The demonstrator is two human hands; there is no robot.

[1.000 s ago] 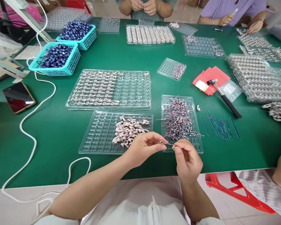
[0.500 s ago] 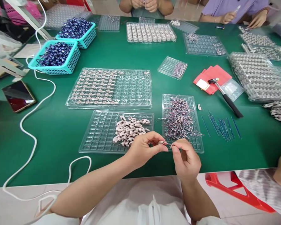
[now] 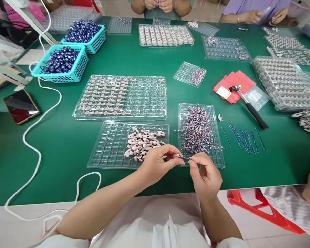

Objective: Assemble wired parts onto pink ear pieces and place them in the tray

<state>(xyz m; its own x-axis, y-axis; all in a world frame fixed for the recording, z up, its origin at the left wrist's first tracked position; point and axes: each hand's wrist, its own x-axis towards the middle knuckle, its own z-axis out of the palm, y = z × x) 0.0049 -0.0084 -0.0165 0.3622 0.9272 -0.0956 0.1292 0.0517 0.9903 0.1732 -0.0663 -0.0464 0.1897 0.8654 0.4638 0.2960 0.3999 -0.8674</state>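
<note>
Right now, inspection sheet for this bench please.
Surface: green table, many clear trays on it.
Job's things: small pink piece and thin wire part held end to end, contact unclear; near tray holds loose pink pieces; next tray holds a wire-part pile.
Clutter: hammer, red sheets, phone, blue sticks, teal baskets.
Fingers: left hand pinches the pink piece; right hand pinches the wire part.
Cables: white cable loops over the left side and off the front edge.
Surroundings: other people's hands at the far edge; red stool below.
</note>
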